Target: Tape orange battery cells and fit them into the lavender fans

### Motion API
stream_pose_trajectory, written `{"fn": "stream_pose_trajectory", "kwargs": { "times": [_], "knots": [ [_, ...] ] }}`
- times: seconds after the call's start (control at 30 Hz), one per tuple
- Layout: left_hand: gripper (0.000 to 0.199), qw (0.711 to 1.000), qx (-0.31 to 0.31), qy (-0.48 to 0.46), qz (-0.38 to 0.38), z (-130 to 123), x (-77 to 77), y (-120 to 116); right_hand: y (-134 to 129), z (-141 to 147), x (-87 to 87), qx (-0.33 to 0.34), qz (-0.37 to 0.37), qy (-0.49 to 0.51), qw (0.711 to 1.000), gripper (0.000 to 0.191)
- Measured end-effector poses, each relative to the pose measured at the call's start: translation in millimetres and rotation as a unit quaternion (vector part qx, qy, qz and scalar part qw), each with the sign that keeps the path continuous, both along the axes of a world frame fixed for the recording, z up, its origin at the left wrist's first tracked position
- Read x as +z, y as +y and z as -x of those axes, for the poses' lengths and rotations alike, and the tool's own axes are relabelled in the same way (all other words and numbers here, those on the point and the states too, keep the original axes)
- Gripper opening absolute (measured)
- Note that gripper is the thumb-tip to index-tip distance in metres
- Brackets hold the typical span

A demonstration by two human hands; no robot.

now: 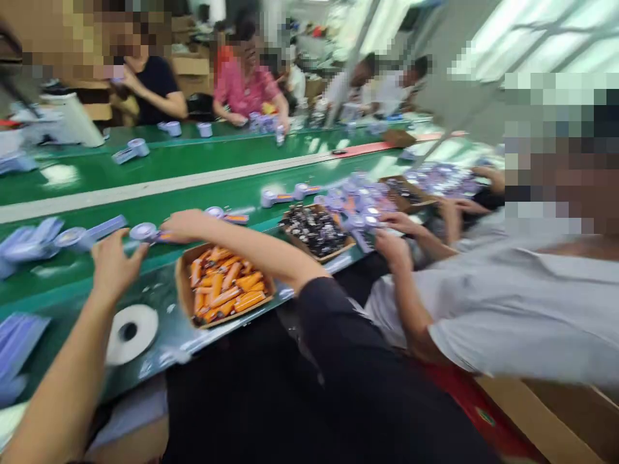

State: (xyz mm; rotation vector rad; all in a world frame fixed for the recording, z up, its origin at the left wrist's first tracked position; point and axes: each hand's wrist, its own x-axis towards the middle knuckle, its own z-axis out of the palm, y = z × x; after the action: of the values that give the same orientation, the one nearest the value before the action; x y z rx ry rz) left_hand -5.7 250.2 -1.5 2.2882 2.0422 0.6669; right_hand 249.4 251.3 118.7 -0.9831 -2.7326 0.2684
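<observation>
My left hand (113, 264) is raised over the near edge of the belt, thumb and forefinger apart, with nothing visible between them. A lilac plastic housing (144, 232) with a round head and a handle lies just beyond its fingertips. My right hand (186, 225) reaches across to that housing, its fingers closed at the handle end, where a bit of orange shows; the fingertips are partly hidden. Below my right forearm is a cardboard tray (184, 293) full of orange cylindrical batteries (227, 283). Another lilac housing (104, 227) lies just past my left hand.
A white roll (132, 334) lies on the near ledge. Lilac housings (29, 241) pile up at left, others (358, 200) at right near a box of small black parts (316, 229). A co-worker in a grey shirt (483, 303) sits close at right; others work across the green belt (193, 167).
</observation>
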Motion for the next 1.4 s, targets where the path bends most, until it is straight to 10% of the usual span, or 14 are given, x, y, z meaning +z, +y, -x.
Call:
{"fn": "stream_pose_trajectory", "kwargs": {
  "times": [0.17,0.27,0.43,0.57,0.73,0.9,1.07,1.4],
  "knots": [
    [0.054,0.98,-0.161,0.07,0.092,66.8,-47.1,-170.9,-81.1,-90.6,-33.7,0.066,0.105,0.106,0.987,0.022],
    [0.043,0.979,-0.173,0.094,0.056,85.5,-61.1,-212.6,-138.4,-115.0,-58.9,0.074,0.197,0.187,0.96,0.022],
    [0.039,0.976,-0.161,0.049,-0.139,43.5,-23.6,-208.5,-191.7,-65.4,-86.8,-0.048,0.358,0.251,0.898,0.054],
    [0.04,0.952,-0.203,0.006,-0.227,1.0,1.2,-201.0,-202.8,-29.6,-98.5,0.071,0.404,0.215,0.886,0.032],
    [0.031,0.966,-0.137,-0.12,-0.184,-5.8,-12.6,-186.0,-202.8,-40.8,-108.7,0.151,0.329,0.042,0.931,0.029],
    [0.027,0.964,-0.127,-0.143,-0.183,-13.3,-21.7,-186.7,-151.0,-93.4,-83.9,-0.063,0.18,0.065,0.979,0.03],
    [0.031,0.962,-0.147,-0.118,-0.198,-21.4,-19.3,-190.6,-93.6,-127.9,-81.8,-0.347,0.028,0.045,0.936,0.031],
    [0.036,0.965,-0.173,-0.087,-0.179,-31.1,-17.9,-187.8,-88.1,-120.1,-137.0,-0.338,0.059,0.29,0.893,0.018]
  ]
}}
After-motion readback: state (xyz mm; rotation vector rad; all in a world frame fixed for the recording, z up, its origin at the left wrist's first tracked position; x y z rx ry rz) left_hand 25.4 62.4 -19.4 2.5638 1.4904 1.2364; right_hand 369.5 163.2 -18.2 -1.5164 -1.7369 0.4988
